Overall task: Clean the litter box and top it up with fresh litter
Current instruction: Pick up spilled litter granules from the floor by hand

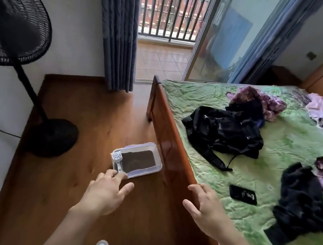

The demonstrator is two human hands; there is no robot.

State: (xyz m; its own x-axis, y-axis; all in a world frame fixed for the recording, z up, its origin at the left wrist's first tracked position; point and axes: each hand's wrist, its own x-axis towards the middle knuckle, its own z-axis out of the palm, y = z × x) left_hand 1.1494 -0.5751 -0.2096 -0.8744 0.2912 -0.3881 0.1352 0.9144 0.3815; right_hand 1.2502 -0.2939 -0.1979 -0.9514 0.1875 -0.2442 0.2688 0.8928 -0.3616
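Litter box (pixel 153 167) is seen on the wooden floor (pixel 88 112) at frame centre, beside the bed frame (pixel 166 143); a white scoop (pixel 117 158) is laid on its left rim. Left hand (pixel 106 194), fingers loosely spread, nothing held, is placed just below the box. Right hand (pixel 205 209), also relaxed and empty, is seen lower right of it.
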